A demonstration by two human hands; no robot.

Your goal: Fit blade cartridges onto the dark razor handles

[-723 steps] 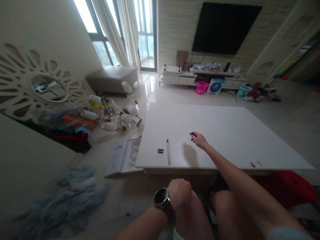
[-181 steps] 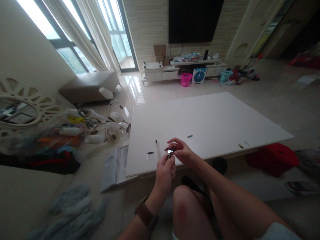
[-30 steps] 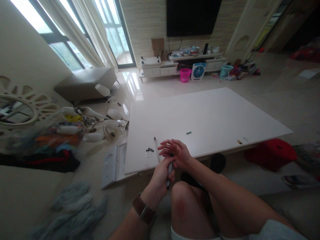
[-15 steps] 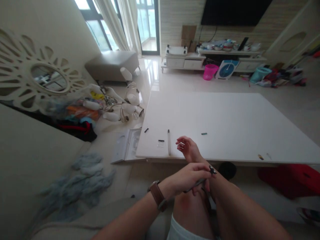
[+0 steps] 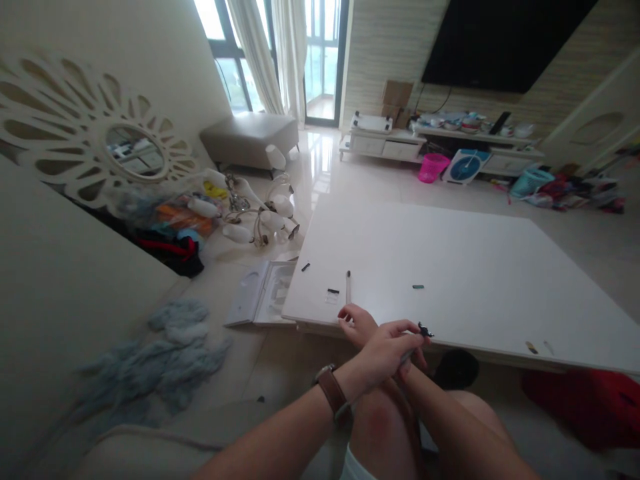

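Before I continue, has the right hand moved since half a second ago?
Yes: against the dark-tipped pale stick, the right hand has shifted left, from its right side to its near end.

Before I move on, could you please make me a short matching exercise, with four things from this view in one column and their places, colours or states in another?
Things:
1. Left hand
2. Box fan
3. Chandelier
4. Watch strap

Descriptions:
A. just left of the table
B. gripping a dark-headed tool
C. brown
D. blue and white

Pairs: 1-B, 2-D, 3-A, 4-C
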